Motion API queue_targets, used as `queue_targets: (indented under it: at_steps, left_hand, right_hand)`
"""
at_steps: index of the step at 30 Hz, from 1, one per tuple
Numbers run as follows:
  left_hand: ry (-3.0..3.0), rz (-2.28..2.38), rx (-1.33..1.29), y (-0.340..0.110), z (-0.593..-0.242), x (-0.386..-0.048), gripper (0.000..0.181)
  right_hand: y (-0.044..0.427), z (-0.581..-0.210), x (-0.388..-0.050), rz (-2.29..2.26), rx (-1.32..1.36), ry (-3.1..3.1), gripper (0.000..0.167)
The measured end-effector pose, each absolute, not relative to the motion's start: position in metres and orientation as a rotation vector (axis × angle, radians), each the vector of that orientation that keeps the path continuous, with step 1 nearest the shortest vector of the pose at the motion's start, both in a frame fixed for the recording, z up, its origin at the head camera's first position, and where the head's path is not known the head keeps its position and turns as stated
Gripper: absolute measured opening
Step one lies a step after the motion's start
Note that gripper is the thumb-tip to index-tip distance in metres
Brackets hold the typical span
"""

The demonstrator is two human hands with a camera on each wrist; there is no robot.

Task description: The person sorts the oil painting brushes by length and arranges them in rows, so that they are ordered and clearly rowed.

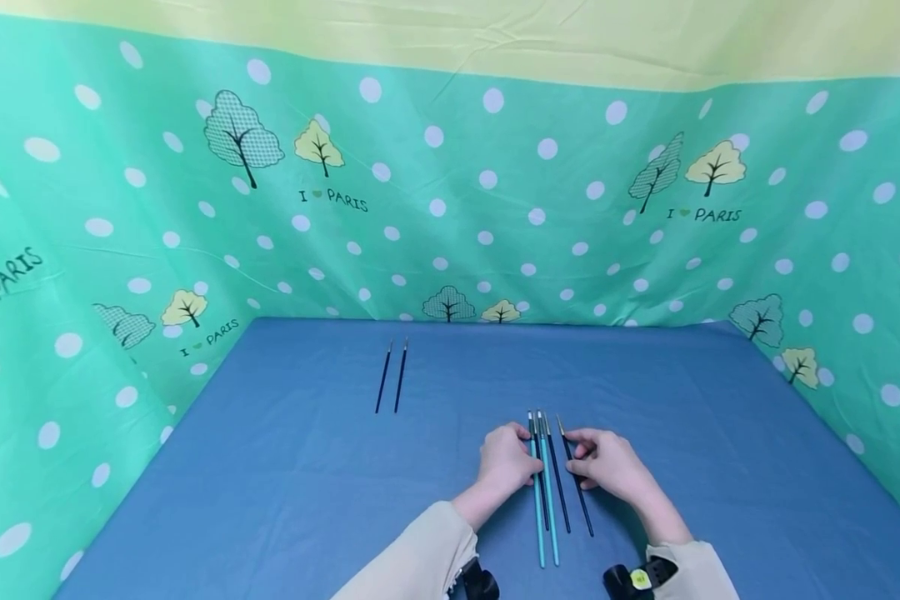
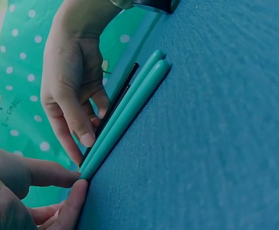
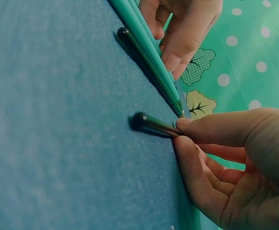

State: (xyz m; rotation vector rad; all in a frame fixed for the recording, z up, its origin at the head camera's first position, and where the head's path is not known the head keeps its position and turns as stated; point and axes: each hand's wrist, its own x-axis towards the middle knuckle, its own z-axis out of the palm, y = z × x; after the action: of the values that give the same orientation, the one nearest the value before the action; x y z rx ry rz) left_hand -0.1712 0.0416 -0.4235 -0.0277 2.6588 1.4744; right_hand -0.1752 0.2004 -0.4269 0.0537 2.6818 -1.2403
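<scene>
In the head view, a bunch of slim paintbrushes lies side by side at the front of the blue cloth. My left hand (image 1: pixel 504 457) pinches the outer teal paintbrush (image 1: pixel 537 508) at the bunch's left side between thumb and finger. Beside it lie a second teal paintbrush (image 1: pixel 552 508) and dark-handled ones, including a black paintbrush (image 1: pixel 559 482). Slightly apart on the right, another black paintbrush (image 1: pixel 584 508) is pinched between thumb and forefinger of my right hand (image 1: pixel 617 467). The right wrist view shows that black paintbrush (image 3: pixel 151 123) with its rounded end toward the camera.
Two more dark paintbrushes (image 1: pixel 400 379) lie farther back on the left, roughly parallel. Blue cloth (image 1: pixel 682 392) covers the table. A green dotted curtain (image 1: pixel 487 192) with tree prints hangs along the back and sides.
</scene>
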Motion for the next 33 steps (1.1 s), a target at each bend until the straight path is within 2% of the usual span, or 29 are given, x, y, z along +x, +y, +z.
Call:
queue_targets:
  at_steps: [16,33]
  left_hand:
    - [2.617,1.508,-0.046,0.040,-0.429,-0.176,0.030]
    - [2.349,1.769,0.048,0.022,-0.437,-0.179,0.033]
  right_hand:
    - [0.201,-0.430,-0.176,-1.244,0.058,2.680,0.044]
    - [0.202,-0.429,-0.178,-1.226,0.071,2.667,0.044]
